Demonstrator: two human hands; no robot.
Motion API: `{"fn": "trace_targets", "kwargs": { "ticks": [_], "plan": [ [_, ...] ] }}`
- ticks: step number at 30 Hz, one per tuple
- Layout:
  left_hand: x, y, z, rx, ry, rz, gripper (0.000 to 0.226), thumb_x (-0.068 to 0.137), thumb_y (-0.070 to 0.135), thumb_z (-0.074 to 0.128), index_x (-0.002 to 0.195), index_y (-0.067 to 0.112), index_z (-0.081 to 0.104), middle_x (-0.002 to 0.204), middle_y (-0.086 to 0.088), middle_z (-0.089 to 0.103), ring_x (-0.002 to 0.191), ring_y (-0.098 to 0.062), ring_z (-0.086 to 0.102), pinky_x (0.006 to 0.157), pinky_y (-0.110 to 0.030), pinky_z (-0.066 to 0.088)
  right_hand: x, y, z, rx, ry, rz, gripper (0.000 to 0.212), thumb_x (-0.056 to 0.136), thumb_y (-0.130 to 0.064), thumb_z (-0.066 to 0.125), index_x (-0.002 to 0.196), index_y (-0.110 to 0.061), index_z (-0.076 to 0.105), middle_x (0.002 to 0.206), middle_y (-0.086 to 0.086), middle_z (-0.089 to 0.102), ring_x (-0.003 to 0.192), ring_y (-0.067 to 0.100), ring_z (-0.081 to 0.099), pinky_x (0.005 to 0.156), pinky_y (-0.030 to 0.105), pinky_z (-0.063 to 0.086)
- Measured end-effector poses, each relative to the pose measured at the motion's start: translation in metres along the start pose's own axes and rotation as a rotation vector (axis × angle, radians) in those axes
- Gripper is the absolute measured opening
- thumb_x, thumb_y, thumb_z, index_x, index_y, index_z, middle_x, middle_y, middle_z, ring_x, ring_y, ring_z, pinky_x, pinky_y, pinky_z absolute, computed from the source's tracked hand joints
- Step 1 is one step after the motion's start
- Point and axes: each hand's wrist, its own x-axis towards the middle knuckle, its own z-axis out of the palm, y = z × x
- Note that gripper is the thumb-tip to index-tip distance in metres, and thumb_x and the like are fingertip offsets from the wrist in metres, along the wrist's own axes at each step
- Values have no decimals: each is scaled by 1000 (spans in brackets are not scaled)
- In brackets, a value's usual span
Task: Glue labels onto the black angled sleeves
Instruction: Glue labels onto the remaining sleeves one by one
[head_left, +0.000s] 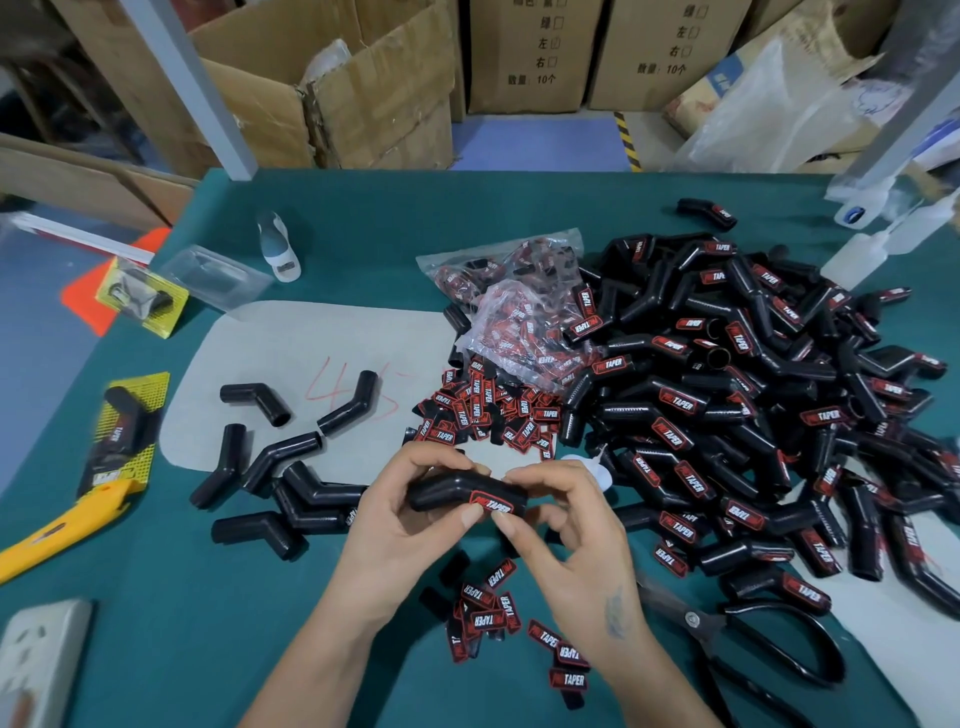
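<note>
Centrally, nearest the viewer, loose labels (491, 616) lie on the green table (218, 623) just below the held sleeve (457, 491); scissors (748, 639) rest to its lower right. Left hand (410, 519) curls round the sleeve's bent end, thumb on top; right hand (566, 535) pinches the red-and-black label (493, 505) against its other end. Unlabelled sleeves (280, 467) lie left of the sleeve, a yellow knife (57, 535) further left. Labelled sleeves (753, 395) heap to its right, a bag of labels (519, 306) beyond it, cardboard boxes (363, 88) farthest
</note>
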Motion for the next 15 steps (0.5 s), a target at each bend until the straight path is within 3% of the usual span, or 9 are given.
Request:
{"fn": "trace_targets", "kwargs": {
  "ticks": [4, 8, 13, 15],
  "plan": [
    [-1, -1, 1, 5, 0, -8, 28, 81, 17, 81, 104, 30, 72, 105, 0, 74, 96, -14, 72, 83, -23, 57, 1, 3, 3, 6, 9, 11, 26, 93, -47, 75, 118, -41, 68, 119, -6, 62, 112, 30, 67, 89, 55, 57],
    [-3, -3, 4, -35, 23, -40, 29, 79, 20, 84, 106, 26, 72, 104, -8, 74, 87, -20, 72, 81, -29, 59, 1, 2, 3, 173, 3, 100, 32, 91, -42, 80, 118, -30, 69, 112, 0, 67, 97, 30, 72, 83, 36, 59],
    [-5, -6, 11, -205, 11, -97, 30, 78, 12, 81, 106, 20, 73, 98, -12, 74, 78, -18, 69, 76, -26, 58, 3, 1, 3, 239, 9, 123, 29, 86, -30, 85, 111, -29, 70, 106, -1, 71, 96, 19, 72, 82, 30, 58],
    [-6, -5, 13, -222, 20, -110, 30, 77, 12, 80, 105, 20, 74, 98, -11, 74, 79, -17, 68, 75, -25, 57, 3, 0, 3, 266, 4, 131, 32, 85, -35, 86, 111, -28, 70, 105, 2, 71, 95, 21, 72, 82, 31, 59]
  ]
}}
